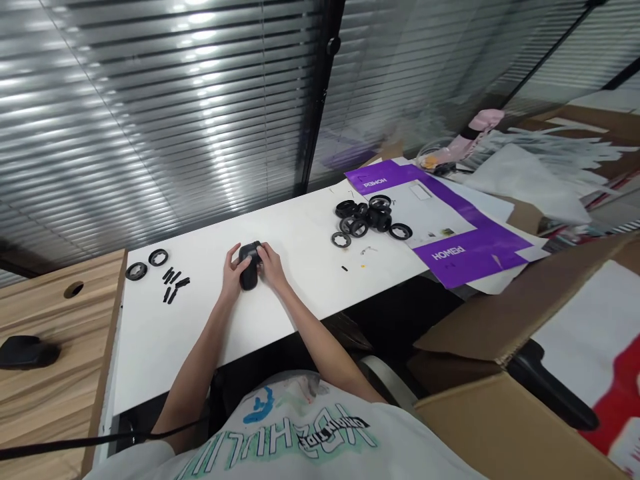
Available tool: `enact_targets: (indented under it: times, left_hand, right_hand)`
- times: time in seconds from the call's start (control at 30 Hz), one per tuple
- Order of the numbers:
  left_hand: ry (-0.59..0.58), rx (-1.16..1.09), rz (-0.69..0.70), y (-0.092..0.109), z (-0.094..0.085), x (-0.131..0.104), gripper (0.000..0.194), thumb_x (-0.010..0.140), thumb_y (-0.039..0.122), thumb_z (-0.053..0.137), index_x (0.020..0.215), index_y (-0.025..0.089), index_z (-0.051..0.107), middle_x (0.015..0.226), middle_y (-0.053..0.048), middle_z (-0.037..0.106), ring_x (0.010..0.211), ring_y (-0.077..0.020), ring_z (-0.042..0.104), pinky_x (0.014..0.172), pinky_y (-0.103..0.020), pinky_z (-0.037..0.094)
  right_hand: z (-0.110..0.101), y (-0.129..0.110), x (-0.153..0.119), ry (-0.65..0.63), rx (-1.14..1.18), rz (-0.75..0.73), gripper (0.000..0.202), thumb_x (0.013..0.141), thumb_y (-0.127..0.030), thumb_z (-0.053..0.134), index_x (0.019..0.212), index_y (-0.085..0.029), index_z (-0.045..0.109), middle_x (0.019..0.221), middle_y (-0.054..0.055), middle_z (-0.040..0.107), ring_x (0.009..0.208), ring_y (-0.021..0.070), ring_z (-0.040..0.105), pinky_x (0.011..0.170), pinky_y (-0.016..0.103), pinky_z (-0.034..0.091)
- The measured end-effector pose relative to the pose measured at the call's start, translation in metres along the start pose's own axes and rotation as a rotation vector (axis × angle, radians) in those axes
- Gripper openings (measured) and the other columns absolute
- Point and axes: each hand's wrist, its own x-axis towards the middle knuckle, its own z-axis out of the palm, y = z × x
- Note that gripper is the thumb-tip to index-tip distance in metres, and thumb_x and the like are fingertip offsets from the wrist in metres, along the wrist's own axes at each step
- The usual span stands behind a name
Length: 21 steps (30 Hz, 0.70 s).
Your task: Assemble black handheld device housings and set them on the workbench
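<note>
Between my two hands, above the white table (pixel 190 347), is a black device with a rounded head and a thick handle (pixel 249 277); its exact kind I cannot make out. My left hand (pixel 233 272) wraps its left side, with the thumb across the front. On the other side my right hand (pixel 270 264) grips the upper right part, fingers closed against it. To the left lie two black rings (pixel 136 271) and several small black strips (pixel 170 277). A pile of black rings (pixel 359 228) and other round black parts sits farther right.
Purple-and-white printed cardboard (pixel 450 213) covers the table's right end. An open brown carton (pixel 470 413) stands at lower right, a black handled object (pixel 555 390) at its edge. A wooden table (pixel 55 307) adjoins on the left, bearing a black object (pixel 27 352). Blinds rise behind.
</note>
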Motion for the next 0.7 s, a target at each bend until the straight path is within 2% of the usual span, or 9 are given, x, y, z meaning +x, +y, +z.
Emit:
enact_targets:
  times: [0.1,0.2,0.3,0.53,0.7]
  left_hand:
    - [0.03,0.039,0.037,0.008,-0.005,0.001,0.09,0.064,0.051,0.094,0.14,0.022,0.057,0.095,-0.006,0.077,0.067,-0.0199,0.073,0.065,-0.033,0.061]
    - [0.066,0.056,0.055,0.012,-0.007,0.0,0.078,0.06,0.053,0.094,0.124,0.019,0.066,0.085,-0.005,0.076,0.061,-0.0211,0.071,0.058,-0.034,0.06]
    - [0.08,0.036,0.039,0.012,-0.007,0.001,0.071,0.06,0.054,0.093,0.114,0.017,0.069,0.074,-0.004,0.073,0.061,-0.0242,0.072,0.057,-0.035,0.06]
    - [0.045,0.007,0.009,0.015,-0.009,0.003,0.069,0.062,0.054,0.092,0.114,0.016,0.068,0.068,-0.004,0.073,0.062,-0.0266,0.074,0.058,-0.036,0.061]
    - [0.045,0.002,-0.01,0.017,-0.007,0.0,0.067,0.063,0.057,0.091,0.112,0.017,0.068,0.07,-0.002,0.073,0.057,-0.0217,0.071,0.054,-0.032,0.057]
  right_hand:
    - [0.001,-0.001,-0.001,0.003,-0.084,-0.068,0.037,0.09,-0.062,0.062,0.092,-0.025,0.063,0.068,-0.004,0.059,0.061,0.0156,0.055,0.061,0.03,0.044]
    - [-0.001,-0.001,0.0,-0.056,-0.101,-0.088,0.039,0.088,-0.063,0.064,0.094,-0.025,0.064,0.067,-0.004,0.06,0.063,0.0158,0.057,0.065,0.03,0.045]
    - [-0.003,0.002,0.002,-0.077,-0.058,-0.097,0.037,0.085,-0.061,0.069,0.095,-0.025,0.064,0.071,-0.005,0.059,0.066,0.0146,0.056,0.066,0.029,0.045]
    - [-0.003,0.007,0.002,-0.087,-0.028,-0.122,0.035,0.084,-0.05,0.073,0.109,-0.027,0.065,0.081,-0.005,0.06,0.074,0.0143,0.057,0.073,0.029,0.046]
    - [-0.003,0.002,-0.002,-0.117,-0.056,-0.127,0.043,0.087,-0.052,0.069,0.123,-0.029,0.063,0.077,-0.006,0.057,0.069,0.0145,0.055,0.071,0.03,0.045]
